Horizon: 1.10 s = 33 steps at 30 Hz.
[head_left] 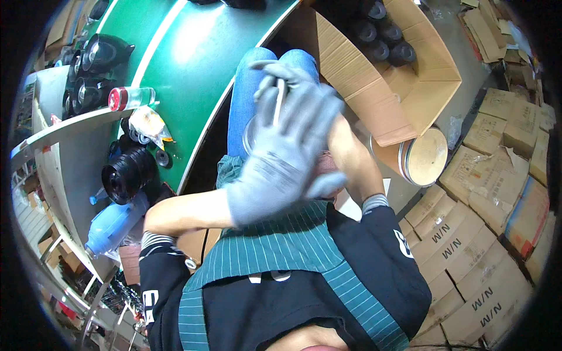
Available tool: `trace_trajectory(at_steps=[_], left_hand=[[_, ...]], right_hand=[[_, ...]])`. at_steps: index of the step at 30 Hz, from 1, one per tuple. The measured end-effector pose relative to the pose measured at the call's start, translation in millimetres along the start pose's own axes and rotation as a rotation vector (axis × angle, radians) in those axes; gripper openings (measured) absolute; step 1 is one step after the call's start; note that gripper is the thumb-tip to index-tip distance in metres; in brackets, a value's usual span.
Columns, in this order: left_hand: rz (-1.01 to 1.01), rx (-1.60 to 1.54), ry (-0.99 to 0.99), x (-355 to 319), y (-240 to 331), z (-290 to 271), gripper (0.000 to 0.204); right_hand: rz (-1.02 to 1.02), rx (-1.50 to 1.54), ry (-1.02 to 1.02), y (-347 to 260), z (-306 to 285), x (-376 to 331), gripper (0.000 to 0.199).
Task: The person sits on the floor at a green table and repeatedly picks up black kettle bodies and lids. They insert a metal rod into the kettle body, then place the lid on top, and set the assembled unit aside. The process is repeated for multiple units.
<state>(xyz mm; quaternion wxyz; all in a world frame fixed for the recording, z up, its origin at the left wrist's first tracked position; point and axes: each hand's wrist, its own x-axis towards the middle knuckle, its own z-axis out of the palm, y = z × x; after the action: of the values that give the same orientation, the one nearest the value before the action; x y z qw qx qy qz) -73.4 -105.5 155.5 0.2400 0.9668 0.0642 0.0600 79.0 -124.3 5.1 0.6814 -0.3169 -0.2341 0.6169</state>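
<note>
My left hand [272,149], in a grey glove, reaches across my lap with its back up. Its fingers and thumb are stretched apart, slightly blurred, and it looks to be holding nothing. Behind it is my right hand [295,75], also gloved in grey and mostly covered. The few fingers that show are curled. A pale thin strip [281,99] stands between the two hands; what it belongs to is hidden. Beside my left hand, over my jeans, peeks the curved light rim of a round thing [248,137], otherwise covered.
On the green table [193,70] are a red-lidded clear jar [133,98], a plastic bag [149,124] and black kettles [105,54]. Black rings [126,175] and a blue bottle [114,227] lie at left. Right: an open carton [430,96] with black parts, a round drum [426,157], stacked cartons [468,251].
</note>
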Motion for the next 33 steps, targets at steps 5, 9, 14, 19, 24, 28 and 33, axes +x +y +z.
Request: trace_trajectory(at_steps=[5, 9, 14, 19, 24, 28, 33], left_hand=[[-0.06, -0.024, -0.048, 17, 28, 36, 0.094], [-0.119, 0.066, 0.099, -10, 5, 35, 0.093], [-0.242, -0.069, 0.122, -42, -52, 1, 0.073], [-0.288, -0.249, 0.11, -39, -135, 11, 0.056], [0.121, -0.177, 0.021, 22, -191, 50, 0.057], [0.315, -0.065, -0.033, 44, -185, 58, 0.053], [0.375, -0.06, 0.016, 51, -187, 54, 0.042]], right_hand=[[0.385, 0.098, -0.231, 16, 15, 44, 0.044], [0.034, -0.291, -0.211, 10, 1, 14, 0.041], [-0.066, 0.33, 0.167, 24, -11, -45, 0.036], [-0.417, 0.306, 0.093, 29, 27, -104, 0.031], [-0.455, -0.497, -0.082, -17, 30, -123, 0.039], [-0.357, -0.832, -0.09, -39, 50, -132, 0.032], [-0.378, -1.148, -0.485, -61, 47, -105, 0.015]])
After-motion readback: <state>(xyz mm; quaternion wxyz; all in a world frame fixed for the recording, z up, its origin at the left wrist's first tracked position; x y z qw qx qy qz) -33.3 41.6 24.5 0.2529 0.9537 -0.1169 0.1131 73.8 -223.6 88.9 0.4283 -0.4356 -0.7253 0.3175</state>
